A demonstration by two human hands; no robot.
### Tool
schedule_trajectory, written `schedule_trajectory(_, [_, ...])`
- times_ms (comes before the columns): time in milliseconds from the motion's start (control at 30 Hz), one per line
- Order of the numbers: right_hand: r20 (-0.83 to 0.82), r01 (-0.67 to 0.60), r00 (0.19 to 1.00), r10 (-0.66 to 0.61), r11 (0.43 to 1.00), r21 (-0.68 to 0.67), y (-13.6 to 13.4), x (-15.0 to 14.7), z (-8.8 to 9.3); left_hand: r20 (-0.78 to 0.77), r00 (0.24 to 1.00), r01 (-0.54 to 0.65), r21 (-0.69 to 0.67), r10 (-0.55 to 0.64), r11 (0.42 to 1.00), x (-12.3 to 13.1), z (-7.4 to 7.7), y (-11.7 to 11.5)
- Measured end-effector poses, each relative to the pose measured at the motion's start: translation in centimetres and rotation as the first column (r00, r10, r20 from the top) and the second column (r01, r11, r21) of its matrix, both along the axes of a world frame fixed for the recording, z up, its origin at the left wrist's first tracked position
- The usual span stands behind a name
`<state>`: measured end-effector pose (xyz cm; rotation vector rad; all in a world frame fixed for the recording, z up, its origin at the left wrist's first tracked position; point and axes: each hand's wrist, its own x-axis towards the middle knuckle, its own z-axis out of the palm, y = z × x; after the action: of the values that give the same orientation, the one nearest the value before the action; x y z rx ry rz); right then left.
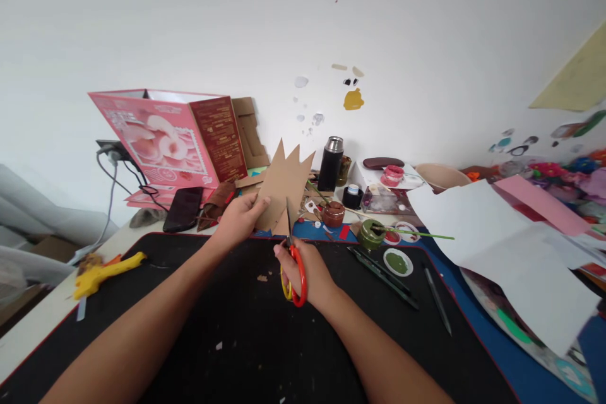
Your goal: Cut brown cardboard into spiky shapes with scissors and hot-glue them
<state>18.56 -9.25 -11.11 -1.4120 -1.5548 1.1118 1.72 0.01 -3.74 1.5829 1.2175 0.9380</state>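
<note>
A brown piece of cardboard (284, 180) with a zigzag, pointed top edge is held up above the far side of the black mat. My left hand (240, 218) pinches its left edge, thumb in front. In my right hand (307, 271) are scissors (299, 284) with red and yellow handles, fingers wrapped through the loops. Their blades point upward and lie at the lower part of the cardboard, where a slit runs up beside a narrow flap. Part of the blades is hidden by the cardboard.
The black mat (237, 328) carries small scraps, dark pens (386, 278) and a lid of green paint (398, 262). Open paint jars (372, 235) and a black flask (330, 164) stand behind. A yellow glue gun (106, 274), phone (183, 209) and pink box (165, 139) are left; white paper (502, 240) lies right.
</note>
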Motion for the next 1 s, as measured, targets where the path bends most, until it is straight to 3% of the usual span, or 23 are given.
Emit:
schedule_trajectory(333, [0.019, -0.036, 0.999, 0.034, 0.996, 0.081, 0.2, 0.4, 1.3, 0.127, 0.99, -0.07, 0.096, 0.058, 0.993, 0.1, -0.7, 0.1])
schedule_trajectory(467, [0.019, -0.051, 0.999, 0.05, 0.995, 0.091, 0.4, 0.4, 1.3, 0.108, 0.991, -0.088, 0.128, 0.075, 0.988, 0.1, -0.7, 0.0])
schedule_trajectory(600, [-0.01, -0.067, 0.998, 0.068, 0.994, 0.081, 0.4, 0.5, 1.2, 0.146, 0.987, -0.088, 0.093, 0.074, 0.992, 0.1, -0.8, 0.0])
schedule_trajectory(700, [-0.021, -0.093, 0.995, 0.094, 0.995, 0.046, 0.2, 0.5, 1.1, 0.22, 0.955, -0.221, 0.076, 0.2, 0.972, -0.5, -0.8, 0.8])
schedule_trajectory(767, [-0.02, -0.112, 0.993, 0.113, 0.993, 0.026, -0.1, 0.4, 1.0, 0.299, 0.887, -0.39, 0.078, 0.351, 0.918, -1.4, -0.5, 1.6])
schedule_trajectory(833, [-0.045, -0.12, 0.992, 0.121, 0.993, 0.011, -0.3, 0.2, 0.8, 0.358, 0.844, -0.455, 0.085, 0.399, 0.886, -2.4, 0.1, 2.4])
schedule_trajectory(933, [-0.137, -0.117, 0.984, 0.116, 0.993, -0.001, -0.5, -0.2, 0.5, 0.429, 0.827, -0.422, 0.044, 0.364, 0.906, -3.4, 0.9, 3.1])
schedule_trajectory(1000, [-0.196, -0.09, 0.977, 0.087, 0.996, -0.006, -0.5, -0.3, 0.5, 0.403, 0.868, -0.323, 0.011, 0.291, 0.946, -3.5, 1.0, 3.2])
